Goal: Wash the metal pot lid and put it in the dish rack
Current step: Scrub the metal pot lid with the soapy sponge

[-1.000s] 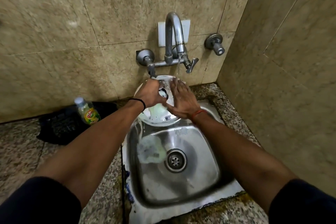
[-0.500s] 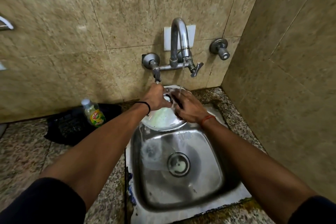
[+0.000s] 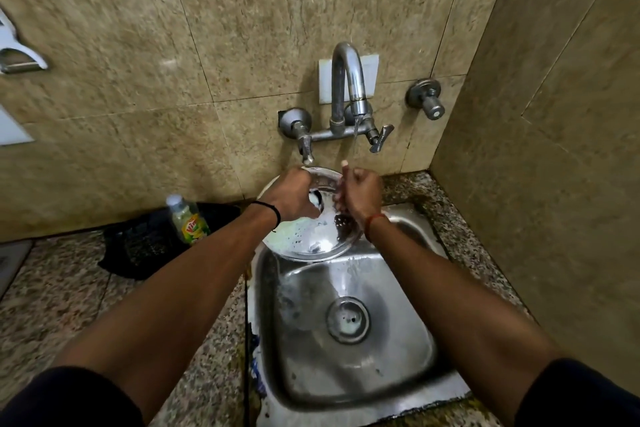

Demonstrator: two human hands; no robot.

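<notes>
A round metal pot lid (image 3: 304, 239) is held tilted over the far edge of a steel sink (image 3: 408, 357), its wet, soapy inner face turned toward the camera. The left hand (image 3: 291, 196) reaches across the lid's upper left part, its fingers (image 3: 310, 211) curled in and pinching the dark knob at the lid's centre. The right hand (image 3: 358, 196) sits against the lid's right side, fingers bunched together and pressed to the metal; whether they wrap the rim cannot be told. A thin stream of water falls from the curved faucet (image 3: 346, 80) on the back wall and lands at the right hand's knuckles. A black band circles the left wrist, a red thread the right.

The sink is set into a speckled granite tabletop (image 3: 62, 305), close to its far right corner where two tiled walls meet. Its basin is wet, with a round drain (image 3: 348, 321) in the middle. To the left of the sink, near the tabletop's far edge, a black dish rack (image 3: 138, 246) lies against the wall, and a small plastic bottle (image 3: 188, 220) with a yellow-green label stands in front of it. A separate wall tap (image 3: 426, 100) sits right of the faucet.
</notes>
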